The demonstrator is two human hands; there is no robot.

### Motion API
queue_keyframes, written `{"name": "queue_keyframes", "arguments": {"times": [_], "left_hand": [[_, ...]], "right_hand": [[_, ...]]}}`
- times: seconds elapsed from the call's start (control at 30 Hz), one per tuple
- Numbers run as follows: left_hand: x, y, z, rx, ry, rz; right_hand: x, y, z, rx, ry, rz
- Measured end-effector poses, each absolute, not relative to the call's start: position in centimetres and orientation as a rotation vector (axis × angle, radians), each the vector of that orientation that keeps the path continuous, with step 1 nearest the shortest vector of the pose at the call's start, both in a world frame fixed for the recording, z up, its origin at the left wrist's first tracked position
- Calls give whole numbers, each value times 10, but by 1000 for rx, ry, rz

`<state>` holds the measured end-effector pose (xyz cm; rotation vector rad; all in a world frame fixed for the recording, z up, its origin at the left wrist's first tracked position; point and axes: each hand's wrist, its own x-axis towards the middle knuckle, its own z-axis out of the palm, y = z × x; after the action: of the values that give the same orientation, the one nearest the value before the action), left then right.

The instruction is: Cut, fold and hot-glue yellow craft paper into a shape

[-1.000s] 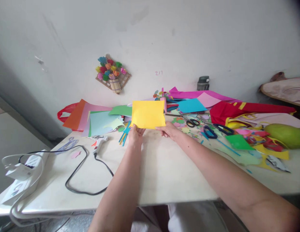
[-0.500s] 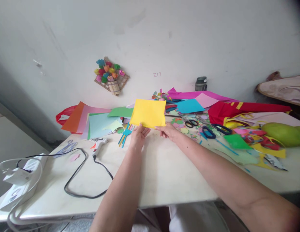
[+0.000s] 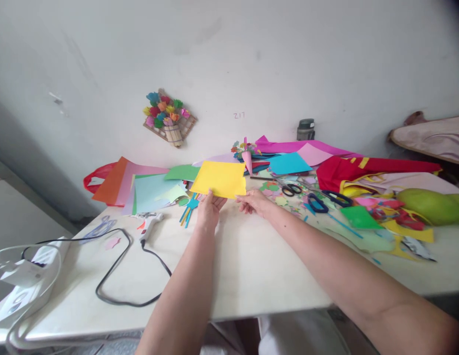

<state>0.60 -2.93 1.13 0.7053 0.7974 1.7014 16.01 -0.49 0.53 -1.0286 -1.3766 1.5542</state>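
A yellow sheet of paper [image 3: 219,178] is held up above the table, tilted, between both hands. My left hand [image 3: 210,204] grips its lower edge near the middle, thumb on top and fingers underneath. At the lower right corner, my right hand [image 3: 253,202] pinches the sheet between thumb and fingers. Left of the sheet lie blue and yellow paper strips [image 3: 188,211]. Behind it stands a small pink paper cone [image 3: 247,160] with tiny colourful flowers. Scissors [image 3: 291,189] rest to the right among paper scraps.
A glue gun [image 3: 151,225] with a black cord lies at the left, near a white power strip [image 3: 27,296]. Coloured sheets [image 3: 151,192] are piled at the back left. More scissors [image 3: 336,198], a green mango-like fruit [image 3: 425,204] and a red cloth [image 3: 333,172] sit at the right.
The yellow sheet has moved slightly left and down and tilted flatter, uncovering the pink cone behind it. Both hands still hold it.
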Motion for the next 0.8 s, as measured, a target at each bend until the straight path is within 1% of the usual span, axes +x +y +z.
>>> {"name": "queue_keyframes", "arguments": {"times": [0.27, 0.57, 0.8], "left_hand": [[4, -27, 15, 622, 810, 1775], [2, -28, 13, 614, 768, 1740], [0, -26, 10, 601, 766, 1764]], "right_hand": [[165, -10, 14, -927, -1336, 1664], [159, -4, 5, -1010, -1404, 1456], [160, -6, 5, -1055, -1464, 1483]]}}
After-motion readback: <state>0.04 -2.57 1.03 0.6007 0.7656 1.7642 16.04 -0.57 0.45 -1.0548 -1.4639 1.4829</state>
